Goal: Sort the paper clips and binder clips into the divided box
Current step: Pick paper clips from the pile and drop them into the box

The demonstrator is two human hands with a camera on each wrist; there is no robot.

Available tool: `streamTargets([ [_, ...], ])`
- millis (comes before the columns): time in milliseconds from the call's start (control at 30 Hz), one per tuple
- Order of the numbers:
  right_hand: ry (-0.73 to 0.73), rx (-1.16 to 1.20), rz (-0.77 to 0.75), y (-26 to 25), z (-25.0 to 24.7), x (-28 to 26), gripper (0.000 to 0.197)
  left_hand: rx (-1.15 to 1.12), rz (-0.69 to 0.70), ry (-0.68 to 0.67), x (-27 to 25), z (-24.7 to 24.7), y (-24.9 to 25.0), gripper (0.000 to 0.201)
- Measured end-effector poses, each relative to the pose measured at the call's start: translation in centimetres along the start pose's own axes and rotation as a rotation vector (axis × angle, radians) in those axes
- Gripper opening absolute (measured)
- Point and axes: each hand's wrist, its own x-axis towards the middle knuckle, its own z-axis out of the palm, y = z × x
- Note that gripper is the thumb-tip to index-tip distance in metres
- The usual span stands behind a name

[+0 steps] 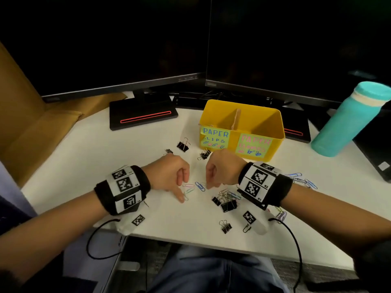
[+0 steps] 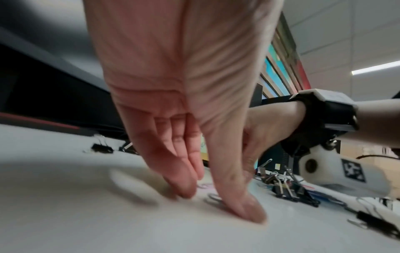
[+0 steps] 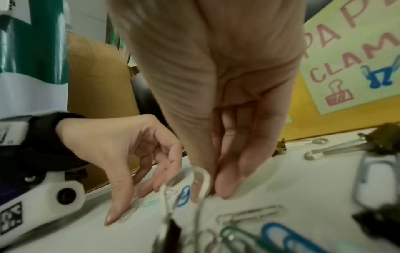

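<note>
1. Left hand (image 1: 169,176) is reaching down to the desk (image 1: 95,166) with its thumb tip pressing on the end of a pale green paper clip (image 1: 187,193); the fingers are coming down just beyond, near a pink paper clip (image 1: 187,185). The gap between thumb and fingers is narrow, and nothing is lifted.
2. Right hand (image 1: 220,170) is pointing straight down, thumb and fingertips drawn close together at the desk surface just beside a blue paper clip (image 1: 200,186). Whether something is already pinched there I cannot tell.
3. Key relation: the three clips are lying between the two hands. The blue one is running long-axis diagonally, from far-left to near-right, nearer the right hand; the pink and green ones are nearer the left.
4. The divided box (image 1: 275,127) is standing beyond the right hand, near it; its left compartment is carrying the paper-clips label, the right the clamps label.
5. Binder clips (image 1: 227,203) are lying in a cluster just beside the right wrist; more, such as a single binder clip (image 1: 183,144), are sitting ahead of the hands.
6. Hard to make out: the left wrist view is blurring at the fingertips; in the right wrist view a binder clip handle is blocking the pinch point. The insides of the compartments are showing no contents from this angle.
</note>
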Motion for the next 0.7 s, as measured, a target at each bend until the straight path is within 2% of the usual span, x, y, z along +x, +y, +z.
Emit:
streamTargets([
  [100,0.057,0.021,0.013,0.1,-0.5,0.3,0.011,0.007,0.022,0.042,0.4,0.5,0.5,0.045],
  [233,0.07,0.058,0.054,-0.2,-0.1,0.1,0.032,-0.029,-0.01,0.1,0.2,1.4,0.6,0.026],
  [367,0.106,0.047,0.024,-0.9,1.0,0.2,0.025,0.094,-0.011,0.13,-0.9,1.9,1.3,0.011],
  [567,0.048,-0.023,0.045,-1.7,1.3,0.1,0.013,0.397,0.041,0.088,-2.2,2.7,2.1,0.023],
  [633,0.045,-0.047,0.053,-2.0,1.5,0.0,0.015,0.396,0.036,0.078,-2.3,2.8,2.2,0.022],
  [700,0.038,-0.052,0.066,-2.0,1.5,0.0,0.018,0.288,0.033,0.064,-2.1,2.4,1.8,0.02],
])
